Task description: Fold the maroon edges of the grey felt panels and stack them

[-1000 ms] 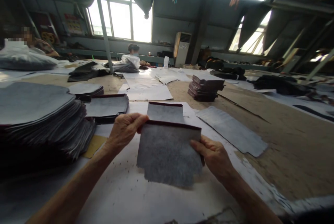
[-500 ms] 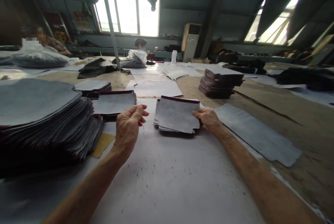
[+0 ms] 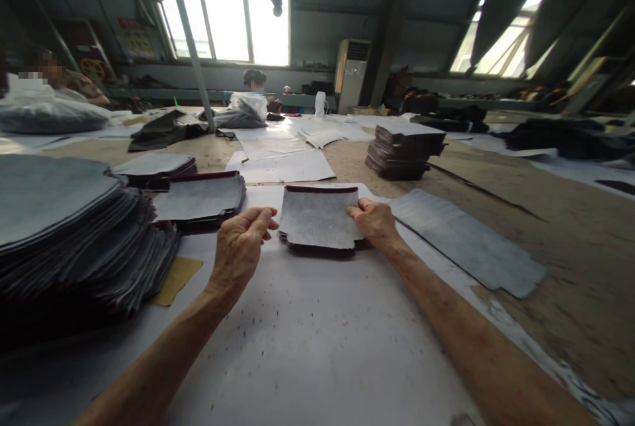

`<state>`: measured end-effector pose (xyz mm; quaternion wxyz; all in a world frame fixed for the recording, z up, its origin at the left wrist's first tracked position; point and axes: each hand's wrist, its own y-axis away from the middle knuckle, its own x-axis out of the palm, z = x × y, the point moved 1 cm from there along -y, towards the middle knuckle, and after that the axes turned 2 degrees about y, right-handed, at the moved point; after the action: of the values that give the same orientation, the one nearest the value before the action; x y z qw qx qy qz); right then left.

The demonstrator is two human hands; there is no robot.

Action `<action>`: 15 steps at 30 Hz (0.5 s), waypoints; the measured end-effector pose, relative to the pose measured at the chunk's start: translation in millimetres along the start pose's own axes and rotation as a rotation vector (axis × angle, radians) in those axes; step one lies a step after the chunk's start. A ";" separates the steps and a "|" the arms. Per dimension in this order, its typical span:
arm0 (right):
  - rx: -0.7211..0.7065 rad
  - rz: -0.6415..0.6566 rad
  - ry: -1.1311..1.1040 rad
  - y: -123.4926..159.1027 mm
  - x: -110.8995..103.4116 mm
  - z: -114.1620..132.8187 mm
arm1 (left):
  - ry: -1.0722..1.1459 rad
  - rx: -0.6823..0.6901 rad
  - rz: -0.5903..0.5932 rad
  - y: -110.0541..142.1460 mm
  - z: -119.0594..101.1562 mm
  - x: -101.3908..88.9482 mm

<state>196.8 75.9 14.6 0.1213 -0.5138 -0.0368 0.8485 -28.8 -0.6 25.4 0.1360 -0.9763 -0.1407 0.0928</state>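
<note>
A small stack of grey-white cut fabric pieces lies on white paper in front of me. The top piece has a dark red folded strip along its far edge, and its near corners are notched. My right hand pinches this piece at its right edge, thumb on top and fingers underneath, mostly hidden. Just left of the stack, my left hand hovers apart from it, thumb and fingers curled together with nothing visible in them.
At left stands a tall pile of larger grey pieces, with smaller stacks behind it and a yellow card beside it. Right of the paper lie a dark red stack and a long grey panel. People sit across the table.
The fabric piece held up by both hands has come down onto the stack. My left hand has let go of it and moved left; my right hand still grips its edge.
</note>
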 end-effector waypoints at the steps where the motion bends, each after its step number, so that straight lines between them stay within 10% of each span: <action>1: -0.001 -0.036 0.052 3.5 -0.4 2.7 | -0.032 0.009 0.008 0.5 0.1 0.6; 9: -0.059 -0.203 0.352 28.9 -21.1 3.4 | -0.483 0.309 0.028 8.0 8.9 4.3; 15: -0.058 -0.139 0.572 61.9 -66.4 -61.7 | -0.506 0.375 0.063 15.1 9.3 9.8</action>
<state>270.2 -4.0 31.3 0.1697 -0.7315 -0.0604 0.6576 -17.9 -9.4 10.8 0.2715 -0.8840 -0.1202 0.3611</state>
